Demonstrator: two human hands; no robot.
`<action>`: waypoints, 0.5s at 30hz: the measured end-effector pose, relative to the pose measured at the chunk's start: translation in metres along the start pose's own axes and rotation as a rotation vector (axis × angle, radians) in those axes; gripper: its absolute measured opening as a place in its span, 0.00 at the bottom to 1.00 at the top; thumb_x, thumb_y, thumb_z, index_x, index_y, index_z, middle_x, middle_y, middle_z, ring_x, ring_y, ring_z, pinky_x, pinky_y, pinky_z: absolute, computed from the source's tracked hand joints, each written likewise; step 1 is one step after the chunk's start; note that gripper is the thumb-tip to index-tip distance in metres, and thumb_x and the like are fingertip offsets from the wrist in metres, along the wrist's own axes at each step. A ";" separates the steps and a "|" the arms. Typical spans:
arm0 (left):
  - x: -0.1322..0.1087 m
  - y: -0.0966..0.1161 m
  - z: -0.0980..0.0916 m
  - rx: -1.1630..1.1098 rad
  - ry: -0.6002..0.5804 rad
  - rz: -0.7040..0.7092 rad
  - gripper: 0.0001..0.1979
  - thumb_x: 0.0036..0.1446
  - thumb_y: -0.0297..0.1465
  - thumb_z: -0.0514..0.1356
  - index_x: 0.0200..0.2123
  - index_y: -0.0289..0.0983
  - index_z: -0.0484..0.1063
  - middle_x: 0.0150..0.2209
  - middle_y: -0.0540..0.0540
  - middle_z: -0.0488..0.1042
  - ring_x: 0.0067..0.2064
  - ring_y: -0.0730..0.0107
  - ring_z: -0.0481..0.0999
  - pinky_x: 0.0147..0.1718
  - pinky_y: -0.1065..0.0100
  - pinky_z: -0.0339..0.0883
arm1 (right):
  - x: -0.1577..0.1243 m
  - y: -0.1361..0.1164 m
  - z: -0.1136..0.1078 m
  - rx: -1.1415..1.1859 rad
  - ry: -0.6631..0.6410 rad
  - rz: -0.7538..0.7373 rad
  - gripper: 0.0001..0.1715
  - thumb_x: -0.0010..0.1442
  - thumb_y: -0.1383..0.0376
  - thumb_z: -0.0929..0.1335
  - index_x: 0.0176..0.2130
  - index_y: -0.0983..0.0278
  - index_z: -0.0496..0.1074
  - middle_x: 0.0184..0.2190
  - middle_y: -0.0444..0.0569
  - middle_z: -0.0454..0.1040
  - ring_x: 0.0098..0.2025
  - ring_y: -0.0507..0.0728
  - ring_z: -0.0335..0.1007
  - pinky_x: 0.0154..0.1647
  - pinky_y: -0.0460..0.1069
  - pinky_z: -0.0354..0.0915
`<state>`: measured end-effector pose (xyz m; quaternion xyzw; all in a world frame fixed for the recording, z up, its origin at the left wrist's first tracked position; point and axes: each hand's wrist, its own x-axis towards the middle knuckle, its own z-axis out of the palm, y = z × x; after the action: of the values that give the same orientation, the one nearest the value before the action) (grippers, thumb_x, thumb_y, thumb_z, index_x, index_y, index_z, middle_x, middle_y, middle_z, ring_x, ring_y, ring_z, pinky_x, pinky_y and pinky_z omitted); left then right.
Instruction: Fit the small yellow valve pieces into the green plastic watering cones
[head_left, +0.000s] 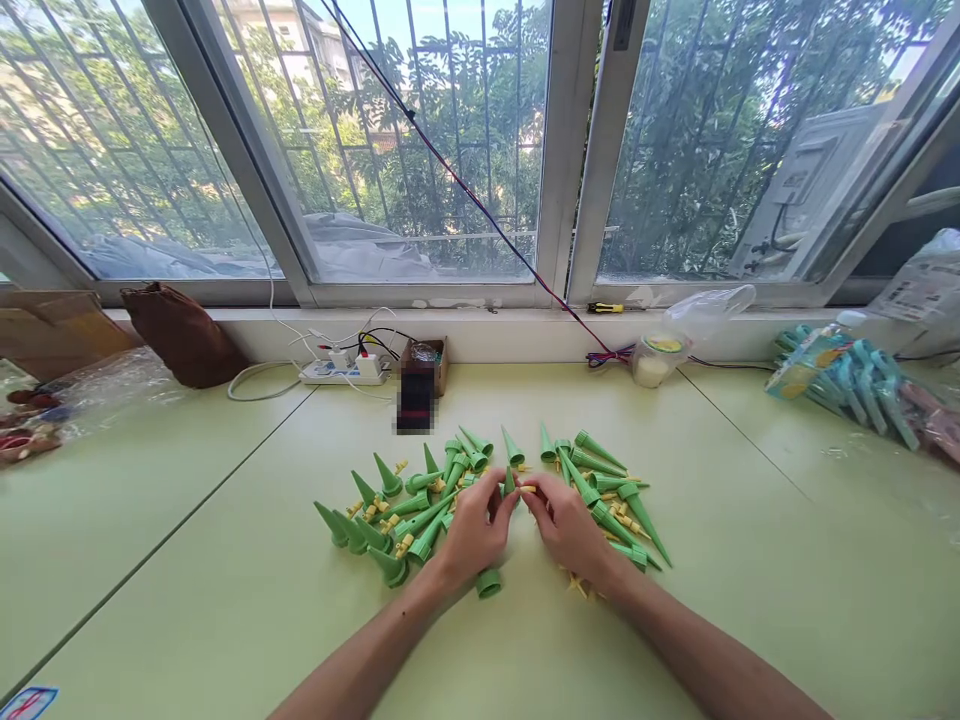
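Observation:
My left hand (480, 522) pinches a green plastic cone spike (510, 482), its tip pointing up between thumb and fingers. Close against it, my right hand (564, 520) is closed on a small yellow plastic piece (528, 489). The two pieces are side by side; whether they touch I cannot tell. Around both hands lie many green cone spikes, some standing on their wide ends like the one at the left (388, 566), others on their sides, like one at the right (646, 525). Small yellow pieces (403, 546) are scattered among them. A green cap end (489, 583) shows below my left wrist.
Behind the pile stand a pixelated dark object (415, 402), a small cardboard box (435, 366) and a white power strip (345, 371) with cables. A plastic tub (655, 362) is farther right. Light-blue plastic parts (862, 385) lie at the far right, a brown bag (186, 335) at the left.

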<state>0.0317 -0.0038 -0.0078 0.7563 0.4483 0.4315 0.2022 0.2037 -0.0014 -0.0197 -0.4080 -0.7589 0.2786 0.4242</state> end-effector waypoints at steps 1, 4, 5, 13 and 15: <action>0.000 0.000 0.000 0.003 0.008 0.009 0.03 0.64 0.31 0.56 0.37 0.38 0.67 0.24 0.54 0.63 0.25 0.73 0.63 0.26 0.71 0.57 | 0.000 0.000 0.000 0.001 0.006 0.007 0.14 0.72 0.60 0.60 0.43 0.63 0.70 0.37 0.51 0.75 0.37 0.57 0.70 0.40 0.50 0.64; 0.000 0.001 0.001 0.020 0.027 0.037 0.04 0.64 0.31 0.56 0.35 0.38 0.67 0.24 0.53 0.65 0.25 0.73 0.64 0.26 0.71 0.57 | 0.000 -0.001 0.000 -0.005 0.011 -0.001 0.14 0.72 0.60 0.59 0.42 0.63 0.70 0.36 0.50 0.74 0.36 0.56 0.69 0.39 0.50 0.64; 0.000 0.001 0.002 0.025 0.030 0.045 0.04 0.64 0.31 0.56 0.35 0.38 0.67 0.24 0.53 0.65 0.25 0.73 0.64 0.27 0.71 0.57 | 0.000 -0.001 0.000 -0.007 0.008 -0.008 0.14 0.72 0.60 0.59 0.41 0.63 0.70 0.35 0.50 0.74 0.36 0.56 0.69 0.39 0.49 0.63; -0.001 0.003 0.001 0.010 0.013 0.044 0.05 0.64 0.31 0.56 0.35 0.38 0.69 0.25 0.52 0.67 0.25 0.74 0.64 0.27 0.71 0.58 | -0.002 0.003 -0.001 -0.025 -0.045 -0.015 0.18 0.73 0.59 0.58 0.32 0.62 0.64 0.29 0.46 0.69 0.31 0.54 0.63 0.34 0.48 0.58; -0.001 0.003 0.000 -0.006 0.008 0.042 0.05 0.64 0.31 0.56 0.36 0.38 0.69 0.25 0.52 0.67 0.25 0.74 0.64 0.26 0.71 0.58 | -0.001 0.004 -0.001 -0.041 -0.062 -0.006 0.20 0.73 0.58 0.57 0.29 0.61 0.61 0.26 0.44 0.66 0.29 0.53 0.59 0.31 0.48 0.55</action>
<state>0.0336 -0.0062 -0.0061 0.7631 0.4318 0.4401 0.1934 0.2069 -0.0003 -0.0232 -0.4056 -0.7783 0.2743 0.3930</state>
